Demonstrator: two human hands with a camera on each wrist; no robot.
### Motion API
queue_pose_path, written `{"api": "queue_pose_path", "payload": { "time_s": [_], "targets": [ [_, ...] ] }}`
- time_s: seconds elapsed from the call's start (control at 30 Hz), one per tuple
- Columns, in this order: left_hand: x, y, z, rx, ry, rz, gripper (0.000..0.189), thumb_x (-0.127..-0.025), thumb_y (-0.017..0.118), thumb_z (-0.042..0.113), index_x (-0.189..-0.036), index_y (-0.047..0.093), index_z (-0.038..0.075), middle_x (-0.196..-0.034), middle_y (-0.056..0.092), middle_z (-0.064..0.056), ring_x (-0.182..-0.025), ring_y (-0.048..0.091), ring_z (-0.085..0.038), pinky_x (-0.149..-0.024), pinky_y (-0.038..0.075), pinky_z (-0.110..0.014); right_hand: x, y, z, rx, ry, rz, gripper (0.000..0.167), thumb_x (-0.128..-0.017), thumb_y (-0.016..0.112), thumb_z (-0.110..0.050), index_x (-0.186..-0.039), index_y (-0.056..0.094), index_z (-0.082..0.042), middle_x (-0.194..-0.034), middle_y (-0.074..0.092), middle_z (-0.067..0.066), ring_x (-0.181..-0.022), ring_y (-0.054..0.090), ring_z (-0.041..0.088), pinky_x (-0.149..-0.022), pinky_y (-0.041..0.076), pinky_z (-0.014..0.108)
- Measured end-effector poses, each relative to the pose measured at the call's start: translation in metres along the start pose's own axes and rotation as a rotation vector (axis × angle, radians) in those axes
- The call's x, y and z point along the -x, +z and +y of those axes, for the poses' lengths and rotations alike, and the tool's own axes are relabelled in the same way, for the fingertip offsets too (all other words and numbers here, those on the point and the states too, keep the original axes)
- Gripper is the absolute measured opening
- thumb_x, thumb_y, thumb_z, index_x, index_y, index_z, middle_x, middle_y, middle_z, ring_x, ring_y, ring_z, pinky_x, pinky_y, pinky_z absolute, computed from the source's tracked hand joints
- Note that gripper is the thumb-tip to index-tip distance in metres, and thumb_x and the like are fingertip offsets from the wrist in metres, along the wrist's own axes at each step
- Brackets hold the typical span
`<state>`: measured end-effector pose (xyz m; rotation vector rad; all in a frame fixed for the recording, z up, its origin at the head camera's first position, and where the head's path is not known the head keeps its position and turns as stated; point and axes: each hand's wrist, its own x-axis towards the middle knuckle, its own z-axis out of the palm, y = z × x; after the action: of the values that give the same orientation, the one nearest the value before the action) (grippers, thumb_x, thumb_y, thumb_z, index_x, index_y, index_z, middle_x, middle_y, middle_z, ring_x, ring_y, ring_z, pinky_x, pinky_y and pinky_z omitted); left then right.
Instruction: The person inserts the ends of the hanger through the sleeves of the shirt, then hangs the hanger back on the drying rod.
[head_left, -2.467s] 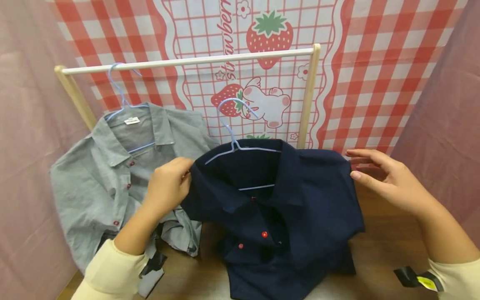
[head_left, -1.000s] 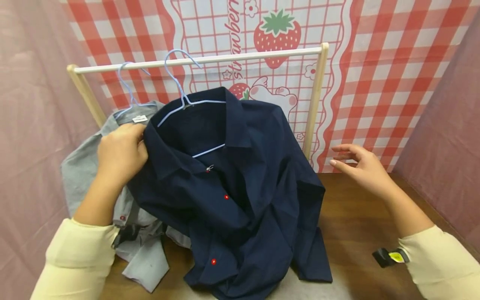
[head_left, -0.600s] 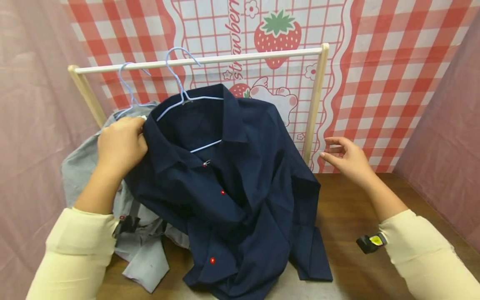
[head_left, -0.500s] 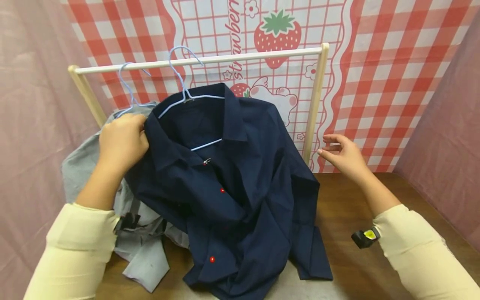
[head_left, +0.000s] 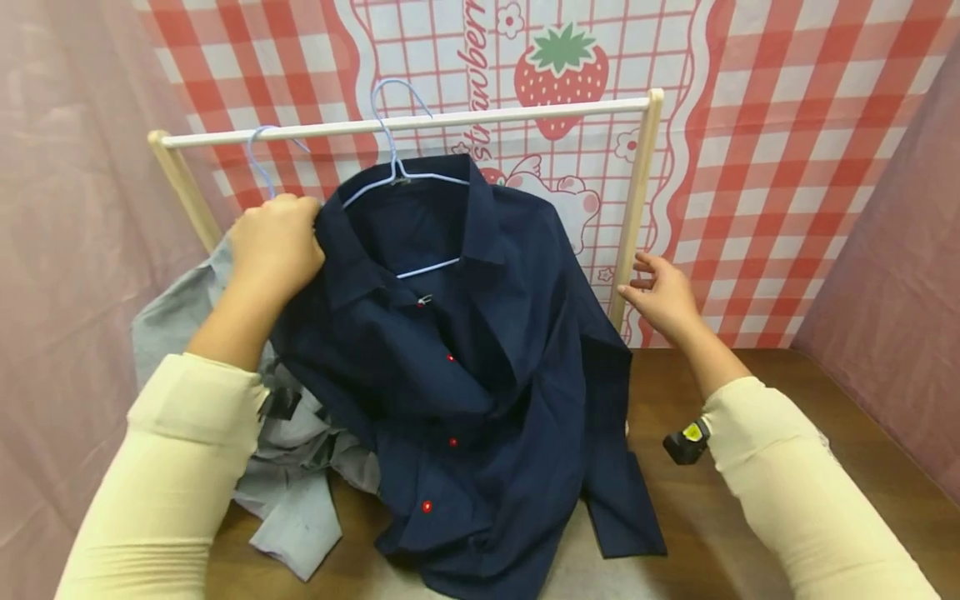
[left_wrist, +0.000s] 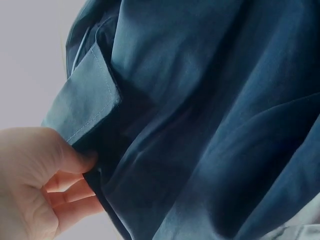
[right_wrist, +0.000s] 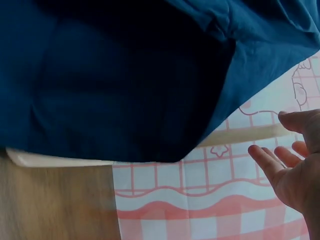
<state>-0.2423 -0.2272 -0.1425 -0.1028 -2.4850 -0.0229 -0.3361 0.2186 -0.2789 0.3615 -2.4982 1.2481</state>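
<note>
A navy shirt [head_left: 540, 333] with red buttons hangs on a light blue wire hanger [head_left: 395, 158]. The hanger's hook rises above the white bar of the clothes rack [head_left: 517, 115], its tip overlapping the bar in the head view. My left hand [head_left: 277, 246] grips the shirt at the shoulder beside the collar; the left wrist view shows thumb and fingers [left_wrist: 75, 200] pinching the dark cloth. At the rack's right post [head_left: 637, 200], my right hand [head_left: 663, 300] has its fingers spread and holds nothing. In the right wrist view, a navy sleeve [right_wrist: 125, 100] fills much of the picture.
Behind my left arm, a grey shirt [head_left: 176, 321] hangs on another blue hanger [head_left: 261, 162] at the rack's left end. A grey sleeve end [head_left: 300, 525] lies on the wooden table [head_left: 720, 517]. A strawberry-print checked cloth [head_left: 810, 167] stands behind.
My right hand has come off the shirt's shoulder and moved left to the rack's post. My left hand has raised the navy shirt, lately shifting right, bringing the hook from below the bar up to it.
</note>
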Motion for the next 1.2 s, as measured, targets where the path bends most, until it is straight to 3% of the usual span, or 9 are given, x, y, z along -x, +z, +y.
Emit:
{"api": "queue_pose_path", "payload": {
  "time_s": [0.2,0.43,0.6,0.73,0.9,1.07,1.2],
  "targets": [
    [-0.011,0.0,0.004,-0.028,-0.009,0.007,0.018,-0.081,0.049,0.004,-0.094,0.06,-0.004,-0.094,0.059,-0.029,-0.083,0.056,-0.057,-0.068,0.046,-0.065,-0.008,0.006,-0.001,-0.056,0.0,0.011,0.057,-0.092,0.061,-0.001,-0.142,0.037,0.009,-0.136,0.046,0.033,-0.119,0.053,0.046,-0.092,0.047,0.055],
    [-0.016,-0.001,0.006,-0.047,-0.027,0.013,0.02,-0.081,0.051,0.005,-0.096,0.061,-0.005,-0.094,0.059,-0.03,-0.081,0.056,-0.059,-0.066,0.046,-0.065,-0.01,0.006,0.0,0.023,-0.034,-0.003,0.043,-0.089,0.059,0.005,-0.128,0.043,0.014,-0.121,0.052,0.033,-0.113,0.056,0.049,-0.086,0.051,0.053],
    [-0.019,-0.002,0.007,-0.056,-0.042,0.009,0.021,-0.081,0.052,0.006,-0.096,0.061,-0.006,-0.096,0.06,-0.031,-0.082,0.056,-0.059,-0.066,0.047,-0.066,-0.009,0.007,0.003,0.045,-0.037,-0.044,0.04,-0.09,0.058,0.003,-0.125,0.043,0.015,-0.12,0.052,0.034,-0.111,0.056,0.049,-0.08,0.055,0.049],
    [-0.025,-0.002,0.017,-0.075,-0.056,-0.024,0.024,-0.083,0.053,0.007,-0.102,0.061,-0.006,-0.101,0.059,-0.03,-0.086,0.057,-0.057,-0.07,0.048,-0.065,-0.009,0.007,0.005,0.061,-0.047,-0.052,0.037,-0.091,0.058,0.003,-0.124,0.044,0.015,-0.121,0.052,0.035,-0.111,0.056,0.048,-0.081,0.054,0.054],
    [-0.027,0.008,0.029,-0.094,-0.032,0.01,0.023,-0.085,0.054,0.008,-0.102,0.058,-0.008,-0.099,0.058,-0.029,-0.085,0.059,-0.055,-0.071,0.05,-0.062,-0.009,0.009,0.004,0.096,-0.065,-0.034,0.036,-0.091,0.059,0.002,-0.122,0.046,0.015,-0.121,0.054,0.034,-0.11,0.057,0.048,-0.08,0.053,0.054],
    [-0.023,0.021,0.031,-0.074,-0.009,0.064,0.017,-0.085,0.056,0.006,-0.095,0.058,-0.007,-0.094,0.057,-0.027,-0.082,0.059,-0.052,-0.067,0.05,-0.06,-0.009,0.01,0.004,0.1,-0.055,-0.044,0.038,-0.092,0.058,0.002,-0.125,0.044,0.014,-0.123,0.053,0.034,-0.112,0.055,0.047,-0.079,0.053,0.053],
    [-0.019,0.029,0.031,-0.062,-0.007,0.071,0.016,-0.084,0.057,0.005,-0.094,0.058,-0.007,-0.093,0.057,-0.026,-0.082,0.06,-0.051,-0.067,0.05,-0.06,-0.011,0.01,0.004,0.092,-0.061,-0.041,0.036,-0.092,0.058,0.002,-0.123,0.045,0.014,-0.12,0.053,0.034,-0.111,0.056,0.048,-0.078,0.054,0.053]
  ]
}}
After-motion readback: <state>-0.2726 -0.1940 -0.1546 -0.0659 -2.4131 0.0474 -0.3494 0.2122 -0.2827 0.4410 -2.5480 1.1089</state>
